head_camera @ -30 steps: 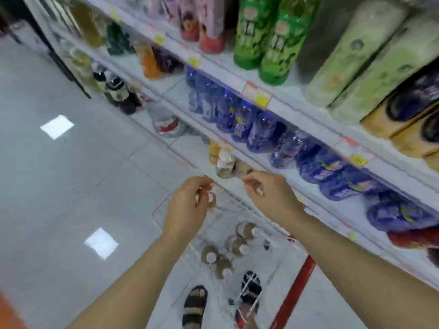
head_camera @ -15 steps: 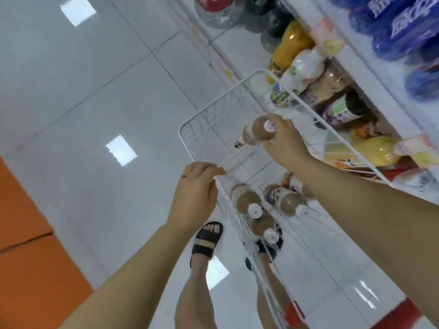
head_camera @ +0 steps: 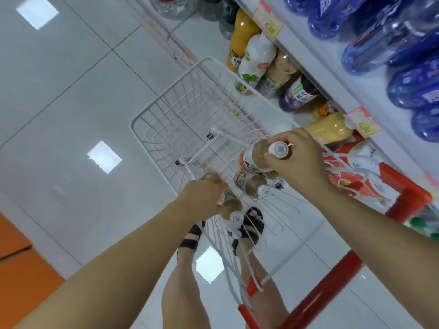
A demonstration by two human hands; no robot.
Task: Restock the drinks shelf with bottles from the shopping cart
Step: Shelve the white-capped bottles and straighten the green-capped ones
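Note:
The white wire shopping cart stands beside the drinks shelf. My right hand is shut around the neck of a brown drink bottle with a white cap, held above the cart's right side. My left hand is at the cart's near rim, fingers curled over a second brown bottle whose cap points toward me. A third brown bottle lies in the cart between my hands.
The low shelf level holds an orange juice bottle, a white bottle, a purple grape bottle and a yellow bottle. Blue bottles fill the level above. A red shelf base runs right of my sandalled feet.
My view dropped from the shelf to the cart. My right hand took a brown bottle and brought it nearer. My left hand shifted from the cart rim onto another bottle.

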